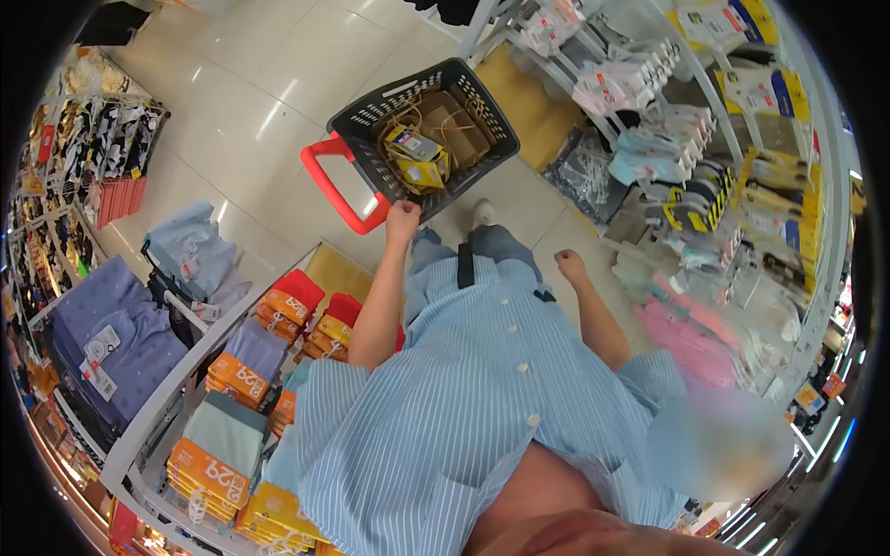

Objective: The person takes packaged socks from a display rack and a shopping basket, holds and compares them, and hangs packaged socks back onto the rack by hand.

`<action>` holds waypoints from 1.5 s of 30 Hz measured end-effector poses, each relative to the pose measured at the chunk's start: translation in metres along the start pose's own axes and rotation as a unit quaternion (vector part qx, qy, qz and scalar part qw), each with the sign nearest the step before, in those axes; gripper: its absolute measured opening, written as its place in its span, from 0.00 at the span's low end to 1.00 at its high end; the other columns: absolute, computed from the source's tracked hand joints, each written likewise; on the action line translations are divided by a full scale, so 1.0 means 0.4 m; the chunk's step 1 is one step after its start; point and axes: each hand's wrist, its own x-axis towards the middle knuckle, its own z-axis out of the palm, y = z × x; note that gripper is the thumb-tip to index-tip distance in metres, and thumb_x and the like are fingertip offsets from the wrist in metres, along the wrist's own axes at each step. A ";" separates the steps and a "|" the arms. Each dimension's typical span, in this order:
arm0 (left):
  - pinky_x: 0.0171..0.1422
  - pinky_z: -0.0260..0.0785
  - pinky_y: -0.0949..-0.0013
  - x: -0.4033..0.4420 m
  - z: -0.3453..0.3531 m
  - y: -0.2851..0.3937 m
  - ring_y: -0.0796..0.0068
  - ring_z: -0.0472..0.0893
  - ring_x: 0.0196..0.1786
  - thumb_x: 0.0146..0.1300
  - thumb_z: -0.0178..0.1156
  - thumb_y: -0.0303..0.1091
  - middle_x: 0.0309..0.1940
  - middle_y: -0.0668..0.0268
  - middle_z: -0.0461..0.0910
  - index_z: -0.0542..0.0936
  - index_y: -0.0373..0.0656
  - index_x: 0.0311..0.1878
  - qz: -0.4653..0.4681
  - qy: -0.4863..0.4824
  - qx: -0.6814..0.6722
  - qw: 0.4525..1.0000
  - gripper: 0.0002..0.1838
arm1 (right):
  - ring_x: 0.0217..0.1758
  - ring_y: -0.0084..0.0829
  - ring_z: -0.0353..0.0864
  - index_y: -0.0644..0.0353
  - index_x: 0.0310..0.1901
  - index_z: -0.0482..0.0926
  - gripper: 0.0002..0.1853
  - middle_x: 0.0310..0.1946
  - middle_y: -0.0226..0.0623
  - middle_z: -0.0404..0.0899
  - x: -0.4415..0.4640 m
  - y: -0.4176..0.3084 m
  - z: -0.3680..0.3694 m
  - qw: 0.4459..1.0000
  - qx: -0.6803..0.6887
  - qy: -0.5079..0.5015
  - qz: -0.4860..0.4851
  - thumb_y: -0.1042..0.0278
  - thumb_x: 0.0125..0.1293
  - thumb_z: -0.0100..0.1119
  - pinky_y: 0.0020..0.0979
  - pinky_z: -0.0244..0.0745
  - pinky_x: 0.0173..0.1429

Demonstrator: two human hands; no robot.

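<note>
A black shopping basket (348, 120) with a red handle (313, 176) stands on the floor ahead. My left hand (402, 221) has its fingers curled at the basket's near rim, beside the handle's end. Inside the basket lie a brown paper bag (451, 134) with string handles and yellow-labelled packets (419, 173). My right hand (570, 266) hangs at my right side, fingers loosely curled, with nothing visible in it. It is nearest to the rack of hanging packaged goods (649, 153).
On the left, a grey-railed shelf (176, 375) carries folded goods with orange labels (243, 378). Beyond it lie blue garments (111, 324) and a rack of small hanging items (130, 139). Plastic-wrapped packs (584, 176) sit low on the right. My shoe (483, 213) is near the basket.
</note>
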 end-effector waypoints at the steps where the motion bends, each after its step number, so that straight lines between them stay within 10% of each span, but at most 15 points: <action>1: 0.46 0.73 0.60 0.021 0.012 -0.004 0.57 0.82 0.39 0.53 0.62 0.40 0.32 0.50 0.82 0.81 0.34 0.36 -0.014 0.001 0.009 1.000 0.16 | 0.37 0.37 0.82 0.65 0.38 0.82 0.17 0.31 0.46 0.82 0.026 -0.021 -0.010 1.000 -0.006 -0.015 0.005 0.58 0.57 0.56 0.36 0.75 0.43; 8: 0.46 0.73 0.61 0.118 0.134 -0.129 0.58 0.83 0.39 0.54 0.62 0.40 0.31 0.50 0.82 0.81 0.34 0.34 -0.168 -0.004 -0.020 0.986 0.16 | 0.45 0.50 0.80 0.63 0.36 0.83 0.17 0.37 0.54 0.81 0.212 -0.069 0.052 0.992 -0.057 -0.101 0.040 0.57 0.57 0.54 0.43 0.74 0.52; 11: 0.25 0.70 0.68 0.132 0.160 -0.151 0.76 0.76 0.21 0.58 0.62 0.39 0.24 0.62 0.79 0.80 0.36 0.34 -0.174 0.029 -0.156 0.972 0.14 | 0.46 0.51 0.80 0.64 0.36 0.82 0.16 0.38 0.56 0.80 0.319 -0.210 0.057 0.986 -0.127 -0.098 -0.032 0.60 0.58 0.51 0.45 0.73 0.52; 17: 0.41 0.72 0.60 0.131 0.178 -0.056 0.57 0.81 0.34 0.57 0.59 0.35 0.30 0.55 0.81 0.79 0.35 0.34 -0.094 0.118 -0.014 0.988 0.11 | 0.28 0.38 0.82 0.62 0.38 0.81 0.16 0.27 0.44 0.82 0.612 -0.515 0.121 0.979 -0.050 -0.102 -0.170 0.57 0.61 0.54 0.36 0.76 0.36; 22: 0.48 0.69 0.58 0.208 0.166 -0.057 0.53 0.76 0.42 0.56 0.58 0.30 0.35 0.54 0.76 0.76 0.36 0.36 0.072 0.117 0.141 0.981 0.08 | 0.24 0.29 0.80 0.65 0.34 0.79 0.19 0.26 0.38 0.82 0.721 -0.756 0.234 0.948 0.228 -0.218 -0.033 0.53 0.60 0.62 0.32 0.73 0.32; 25: 0.51 0.67 0.56 0.223 0.154 -0.082 0.52 0.74 0.44 0.54 0.58 0.26 0.38 0.53 0.75 0.75 0.36 0.38 0.048 0.098 0.116 0.987 0.08 | 0.53 0.40 0.77 0.73 0.57 0.69 0.34 0.53 0.49 0.75 0.759 -0.851 0.338 0.912 0.204 -0.333 0.129 0.50 0.61 0.63 0.36 0.74 0.55; 29: 0.51 0.67 0.56 0.213 0.152 -0.142 0.51 0.74 0.46 0.54 0.57 0.23 0.41 0.53 0.75 0.74 0.35 0.40 0.062 0.070 0.121 0.988 0.09 | 0.69 0.45 0.61 0.71 0.64 0.61 0.43 0.65 0.49 0.63 0.848 -0.810 0.594 0.898 0.246 -0.297 0.213 0.46 0.58 0.65 0.43 0.54 0.71; 37: 0.54 0.68 0.59 0.220 0.179 -0.161 0.53 0.75 0.50 0.54 0.56 0.21 0.46 0.55 0.75 0.74 0.35 0.44 0.033 0.066 0.123 0.990 0.13 | 0.57 0.43 0.75 0.55 0.59 0.71 0.29 0.57 0.36 0.75 1.012 -0.729 0.902 0.699 0.525 -0.232 0.426 0.54 0.59 0.67 0.53 0.69 0.58; 40: 0.54 0.68 0.59 0.223 0.185 -0.164 0.53 0.75 0.50 0.54 0.56 0.21 0.46 0.55 0.75 0.75 0.36 0.44 0.011 0.069 0.117 0.991 0.13 | 0.56 0.45 0.76 0.57 0.57 0.72 0.24 0.56 0.37 0.75 1.025 -0.739 0.927 0.727 0.527 -0.142 0.417 0.56 0.62 0.63 0.56 0.69 0.58; 45: 0.54 0.67 0.58 0.213 0.174 -0.153 0.54 0.75 0.49 0.54 0.56 0.21 0.47 0.55 0.75 0.75 0.36 0.45 0.009 0.049 0.129 0.990 0.13 | 0.56 0.45 0.76 0.57 0.53 0.75 0.21 0.55 0.40 0.76 1.007 -0.651 0.818 0.606 0.568 -0.346 0.437 0.58 0.61 0.65 0.57 0.70 0.58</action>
